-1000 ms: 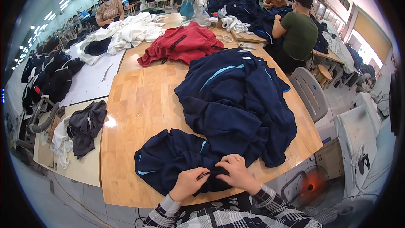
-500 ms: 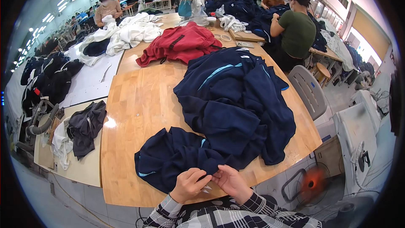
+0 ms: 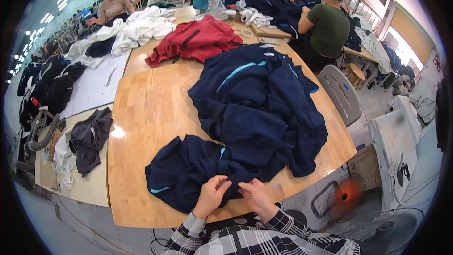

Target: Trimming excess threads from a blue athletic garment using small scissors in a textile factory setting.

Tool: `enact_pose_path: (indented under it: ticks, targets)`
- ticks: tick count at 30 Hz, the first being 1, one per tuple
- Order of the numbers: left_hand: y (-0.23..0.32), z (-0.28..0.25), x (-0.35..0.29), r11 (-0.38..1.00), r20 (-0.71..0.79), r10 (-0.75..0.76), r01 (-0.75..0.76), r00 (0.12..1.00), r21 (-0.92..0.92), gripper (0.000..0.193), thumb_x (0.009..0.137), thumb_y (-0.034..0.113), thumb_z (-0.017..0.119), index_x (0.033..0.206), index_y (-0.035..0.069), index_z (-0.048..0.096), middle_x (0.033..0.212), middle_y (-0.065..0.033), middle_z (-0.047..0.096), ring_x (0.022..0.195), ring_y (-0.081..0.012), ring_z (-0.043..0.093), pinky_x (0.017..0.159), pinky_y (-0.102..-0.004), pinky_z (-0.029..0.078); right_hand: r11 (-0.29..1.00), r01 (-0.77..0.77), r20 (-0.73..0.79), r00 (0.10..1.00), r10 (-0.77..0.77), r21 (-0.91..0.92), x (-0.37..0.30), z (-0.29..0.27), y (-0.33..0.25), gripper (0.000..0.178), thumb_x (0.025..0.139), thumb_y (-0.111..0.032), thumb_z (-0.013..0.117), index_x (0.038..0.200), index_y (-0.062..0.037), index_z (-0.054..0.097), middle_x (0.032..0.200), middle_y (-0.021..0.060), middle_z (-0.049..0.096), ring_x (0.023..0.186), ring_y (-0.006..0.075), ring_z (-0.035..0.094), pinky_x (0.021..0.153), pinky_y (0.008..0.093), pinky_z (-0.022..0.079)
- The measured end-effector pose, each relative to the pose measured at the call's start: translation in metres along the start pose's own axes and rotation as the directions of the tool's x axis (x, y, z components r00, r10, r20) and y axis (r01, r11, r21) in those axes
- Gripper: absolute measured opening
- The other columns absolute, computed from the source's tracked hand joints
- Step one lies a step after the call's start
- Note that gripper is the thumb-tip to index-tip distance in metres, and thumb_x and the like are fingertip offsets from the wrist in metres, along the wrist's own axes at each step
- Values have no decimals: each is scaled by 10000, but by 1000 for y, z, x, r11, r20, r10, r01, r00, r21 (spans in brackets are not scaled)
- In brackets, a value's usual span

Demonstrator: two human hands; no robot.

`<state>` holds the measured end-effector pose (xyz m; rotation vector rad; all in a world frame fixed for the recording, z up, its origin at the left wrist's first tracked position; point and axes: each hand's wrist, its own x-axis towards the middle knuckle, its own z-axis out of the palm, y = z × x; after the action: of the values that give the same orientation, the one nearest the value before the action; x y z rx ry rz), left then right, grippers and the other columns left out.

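Observation:
Near the front edge of the wooden table lies a dark navy garment (image 3: 181, 170) with a light blue stripe, bunched up in folds. My left hand (image 3: 210, 195) is closed, pinching its near edge between thumb and fingers. A short way to the right, my right hand (image 3: 257, 198) pinches the same edge, so a small stretch of cloth spans the two. Just beyond my hands a larger heap of navy garments (image 3: 250, 113) with light blue piping covers the right half of the table; the piece I hold touches it.
Behind the heap lie red garments (image 3: 196, 40) and white cloth (image 3: 141, 28). Grey and white pieces (image 3: 92, 139) rest on a lower board at left. A grey chair (image 3: 337, 92) and a fan (image 3: 347, 197) stand at right. A co-worker in green (image 3: 328, 26) sits beyond.
My hands have moved apart along the garment's edge, the right one shifting to the right. Small white tags seen beneath my fingers before are no longer visible. The whole view has shifted slightly.

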<state>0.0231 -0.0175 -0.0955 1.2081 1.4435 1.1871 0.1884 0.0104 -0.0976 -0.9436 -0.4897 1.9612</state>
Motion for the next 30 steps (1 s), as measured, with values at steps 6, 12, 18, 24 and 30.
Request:
enact_pose_path:
  ticks: [6, 12, 18, 24, 30]
  targets:
    - [10, -5, 10, 953, 8, -83, 82, 997, -291, 100, 861, 55, 672, 916, -12, 623, 781, 16, 605, 704, -32, 529, 623, -186, 422, 997, -59, 48, 997, 57, 41, -2, 5, -10, 243, 872, 14, 596, 1107, -47, 589, 1077, 48, 646, 948, 145, 629, 825, 288, 510]
    - [2, -9, 13, 920, 39, -171, 174, 984, -352, 121, 884, 85, 652, 919, -27, 623, 805, 15, 607, 749, -42, 530, 675, -182, 418, 992, -118, 7, 993, 117, 46, -2, 3, -12, 171, 900, -41, 596, 1070, -25, 587, 1038, 74, 649, 931, 179, 637, 866, 337, 524]
    - [-4, -6, 13, 913, 45, -183, 187, 982, -363, 105, 900, 86, 634, 919, -17, 631, 802, 25, 597, 749, -39, 518, 687, -177, 413, 989, -135, -4, 991, 136, 62, -4, 2, -11, 193, 901, -41, 592, 1093, -28, 573, 1025, 75, 649, 919, 179, 641, 864, 330, 527]
    - [-4, -5, 9, 969, -52, -74, 59, 996, -241, 90, 881, 63, 647, 928, -14, 650, 831, 15, 595, 725, -47, 517, 664, -186, 416, 994, -104, -24, 994, 104, 29, -5, 9, -10, 274, 869, 20, 611, 1132, -29, 554, 1021, 60, 635, 901, 156, 635, 859, 310, 532]
    - [13, 1, -2, 942, -169, 296, -258, 940, 216, 141, 816, 35, 701, 954, 8, 686, 908, -43, 580, 696, -100, 541, 593, -214, 425, 999, -39, -33, 999, 38, -33, -2, 6, -5, 294, 863, 35, 614, 1146, -23, 557, 1033, 62, 645, 914, 153, 637, 853, 307, 534]
